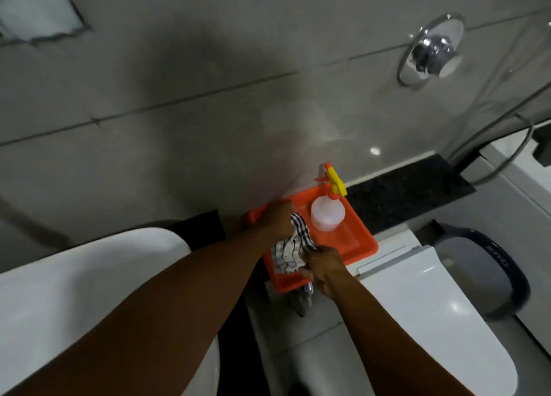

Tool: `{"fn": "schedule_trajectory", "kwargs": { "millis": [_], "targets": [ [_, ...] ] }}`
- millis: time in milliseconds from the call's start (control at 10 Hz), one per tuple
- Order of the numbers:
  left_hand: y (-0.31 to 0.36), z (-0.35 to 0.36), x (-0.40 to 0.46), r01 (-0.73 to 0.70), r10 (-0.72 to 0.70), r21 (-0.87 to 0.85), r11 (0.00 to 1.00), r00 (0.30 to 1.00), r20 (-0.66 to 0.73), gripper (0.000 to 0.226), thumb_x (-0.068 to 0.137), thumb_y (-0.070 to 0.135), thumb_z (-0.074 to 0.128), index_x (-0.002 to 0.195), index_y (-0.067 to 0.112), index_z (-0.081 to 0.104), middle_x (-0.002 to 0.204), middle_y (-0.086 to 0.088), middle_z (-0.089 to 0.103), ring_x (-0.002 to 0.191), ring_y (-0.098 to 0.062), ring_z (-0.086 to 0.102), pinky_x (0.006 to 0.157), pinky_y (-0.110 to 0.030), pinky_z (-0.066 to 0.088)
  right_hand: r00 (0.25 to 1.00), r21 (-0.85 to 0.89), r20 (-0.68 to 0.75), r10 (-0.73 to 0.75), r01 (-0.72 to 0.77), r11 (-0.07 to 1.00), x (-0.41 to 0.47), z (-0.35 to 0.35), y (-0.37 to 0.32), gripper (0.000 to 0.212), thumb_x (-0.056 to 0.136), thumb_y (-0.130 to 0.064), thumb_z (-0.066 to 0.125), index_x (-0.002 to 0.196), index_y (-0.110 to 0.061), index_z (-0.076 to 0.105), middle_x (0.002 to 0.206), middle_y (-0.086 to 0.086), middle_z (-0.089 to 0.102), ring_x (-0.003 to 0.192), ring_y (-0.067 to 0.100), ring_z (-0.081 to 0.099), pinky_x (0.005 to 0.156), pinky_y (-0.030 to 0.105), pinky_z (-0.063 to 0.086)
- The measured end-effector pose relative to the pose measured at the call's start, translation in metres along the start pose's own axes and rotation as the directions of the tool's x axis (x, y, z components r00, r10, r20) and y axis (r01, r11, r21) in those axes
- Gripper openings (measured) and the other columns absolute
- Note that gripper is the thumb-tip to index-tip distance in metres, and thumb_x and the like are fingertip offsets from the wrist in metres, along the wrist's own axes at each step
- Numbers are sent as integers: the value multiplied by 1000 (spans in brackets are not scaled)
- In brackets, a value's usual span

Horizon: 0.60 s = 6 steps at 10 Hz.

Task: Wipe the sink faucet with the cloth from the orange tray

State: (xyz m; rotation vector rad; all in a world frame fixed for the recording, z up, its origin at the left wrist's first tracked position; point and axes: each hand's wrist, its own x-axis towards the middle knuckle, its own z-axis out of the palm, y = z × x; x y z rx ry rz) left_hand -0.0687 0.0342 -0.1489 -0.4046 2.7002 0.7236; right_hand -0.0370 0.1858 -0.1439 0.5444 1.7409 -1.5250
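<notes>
An orange tray [354, 240] rests on the ledge against the tiled wall. A checked black-and-white cloth [287, 251] lies bunched in the tray's near left part. My left hand [275, 221] grips the cloth's far end, and my right hand [323, 269] pinches its near right end, over the tray's front edge. A clear spray bottle [328, 215] with a yellow trigger stands in the tray's far right corner. The white sink basin [89, 276] sits at the lower left, partly hidden by my left forearm. No sink faucet is visible.
A white toilet lid [447, 312] lies to the right of the tray. A dark bin [489, 273] stands beyond it. A black stone ledge [411, 193] runs along the wall. A chrome wall valve [432, 49] and a hose [507, 145] are at the upper right.
</notes>
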Motion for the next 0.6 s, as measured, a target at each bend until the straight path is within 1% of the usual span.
{"fn": "schedule_trajectory", "kwargs": {
  "millis": [100,200,300,400,500,600],
  "targets": [
    [-16,29,14,18,-23,72,997,998,64,59,92,11,57,148,8,40,155,-16,42,142,-33,41,118,-41,35,998,-273,-14,-58,52,961,22,3,8,32,91,2,61,122,11,59,115,26,66,105,40,65,93,44,56],
    [-25,33,12,18,-26,111,994,997,75,49,93,12,57,142,10,47,147,-15,51,136,-33,49,115,-45,39,993,-553,30,-112,110,826,26,5,6,39,94,-8,60,130,3,53,133,21,58,122,36,57,103,37,47],
    [-31,23,-4,-26,13,129,991,995,99,42,90,16,62,131,11,56,138,-13,59,127,-31,57,109,-45,46,989,-698,75,-125,141,702,21,4,-2,41,94,-5,57,134,1,50,138,20,54,127,32,53,103,31,43],
    [-37,0,-34,-64,47,196,978,995,93,43,85,12,61,128,11,60,134,-12,62,123,-31,60,104,-42,49,961,-796,149,-235,257,548,-4,12,-16,40,89,-5,60,128,0,58,132,20,61,122,34,57,96,30,45],
    [-42,-42,-68,-135,133,181,974,991,26,39,87,22,58,123,8,61,133,-15,62,124,-32,58,104,-40,48,887,-822,247,-391,405,401,-35,38,-42,43,86,-7,63,127,2,59,131,21,62,121,34,58,101,32,43],
    [-48,-102,-112,-118,130,134,984,988,-84,60,83,34,58,131,-1,54,137,-25,56,127,-37,54,107,-42,45,763,-782,313,-566,545,303,-79,76,-78,46,83,-5,62,127,3,55,129,26,58,121,39,54,103,37,40]
  ]
}}
